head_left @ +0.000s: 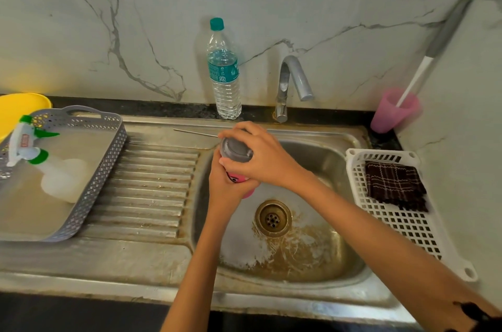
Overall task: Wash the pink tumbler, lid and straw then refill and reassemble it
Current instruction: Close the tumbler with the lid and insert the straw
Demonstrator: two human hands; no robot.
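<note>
My right hand (267, 159) comes down over the top, fingers curled round the grey lid (235, 150), thumb on the near edge. My left hand (227, 188) wraps the pink tumbler (247, 192) from below, fingers tight round its body, so only a strip of pink shows between my two hands. The lid sits on the tumbler's mouth; whether it is screwed home I cannot tell. I hold the tumbler tilted, top towards the back left, above the left part of the steel sink (334, 168), up and left of the drain (273, 219).

Just behind my right hand a thin metal straw (195, 132) lies flat on the sink's back ledge, its right end hidden by my knuckles. Behind that, a clear water bottle (224, 73) with a teal cap stands upright against the marble wall, and the tap (292, 83) stands beside it to the right, spout over the basin.

On the draining board (152, 182) to my left rests a grey perforated tray (108, 157) with a spray bottle (35, 159) lying in it; a yellow plate (19, 107) sits behind it. To my right a white basket (402, 225) holds a folded brown checked cloth (394, 186), and in the far corner a pink cup (394, 114) holds a white-handled brush (413, 81)
</note>
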